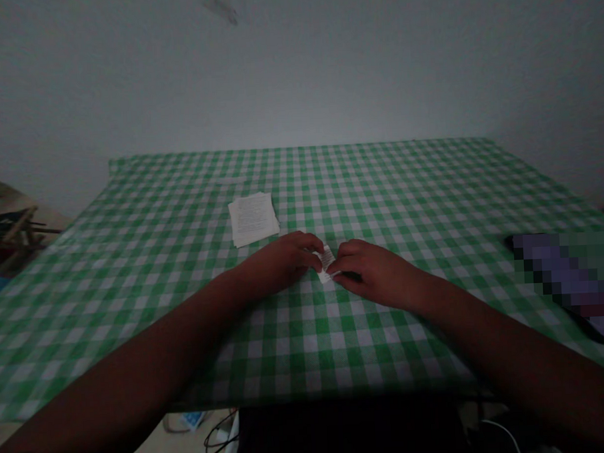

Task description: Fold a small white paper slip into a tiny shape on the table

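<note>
Between my hands, near the middle of the table, is a small piece of printed paper [326, 259], white with dark lines of text and seemingly folded. My left hand [294, 257] pinches its left side with thumb and fingers. On the right, my right hand [362, 267] has its fingers closed on the paper's lower right edge. Parts of the paper are hidden under my fingertips. Beyond my left hand lies a stack of printed paper sheets [254, 218], roughly square and slightly fanned at the edges.
A green and white checked tablecloth [380, 183] covers the table, which meets a pale wall [295, 66] at the back. At the right edge lies a phone-like device [559, 269], its screen pixelated. Cables [216, 444] hang below the front edge, and a wooden object [22, 229] stands off the left side.
</note>
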`<state>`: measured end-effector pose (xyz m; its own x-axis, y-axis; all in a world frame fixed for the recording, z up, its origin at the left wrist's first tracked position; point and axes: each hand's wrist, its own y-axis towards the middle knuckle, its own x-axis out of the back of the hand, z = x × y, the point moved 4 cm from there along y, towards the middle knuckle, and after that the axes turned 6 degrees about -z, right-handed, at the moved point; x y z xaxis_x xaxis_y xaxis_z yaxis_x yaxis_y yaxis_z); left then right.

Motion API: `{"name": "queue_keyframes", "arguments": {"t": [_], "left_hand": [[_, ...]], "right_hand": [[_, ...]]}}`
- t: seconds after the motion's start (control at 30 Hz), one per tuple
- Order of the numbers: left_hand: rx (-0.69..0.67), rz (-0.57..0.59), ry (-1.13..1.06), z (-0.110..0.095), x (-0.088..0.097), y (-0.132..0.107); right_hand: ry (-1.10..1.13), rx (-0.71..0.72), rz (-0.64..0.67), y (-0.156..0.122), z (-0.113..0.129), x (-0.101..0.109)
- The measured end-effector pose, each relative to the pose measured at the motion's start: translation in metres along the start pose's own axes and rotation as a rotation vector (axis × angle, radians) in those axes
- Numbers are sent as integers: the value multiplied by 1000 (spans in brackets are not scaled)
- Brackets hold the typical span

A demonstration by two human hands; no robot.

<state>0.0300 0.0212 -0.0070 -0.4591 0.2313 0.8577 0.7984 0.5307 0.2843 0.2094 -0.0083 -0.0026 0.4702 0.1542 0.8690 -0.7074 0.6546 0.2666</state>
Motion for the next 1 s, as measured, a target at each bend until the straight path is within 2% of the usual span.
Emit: {"name": "queue_keyframes", "arguments": {"t": [0.2,0.43,0.57,0.67,0.83,1.0], "left_hand": [[-10,0,-121,3,-2,1],[-23,-21,-196,2,0,3],[12,-31,-166,3,7,3],[29,9,-103,7,14,1],[-32,101,-44,10,19,-2],[-59,127,6,10,16,-3]], "right_hand": [[43,79,-42,-1,3,2],[1,150,-16,0,7,4],[1,163,-17,-1,6,3],[4,168,-10,-1,5,2],[6,151,-10,0,5,2],[-10,135,3,0,6,2]]}}
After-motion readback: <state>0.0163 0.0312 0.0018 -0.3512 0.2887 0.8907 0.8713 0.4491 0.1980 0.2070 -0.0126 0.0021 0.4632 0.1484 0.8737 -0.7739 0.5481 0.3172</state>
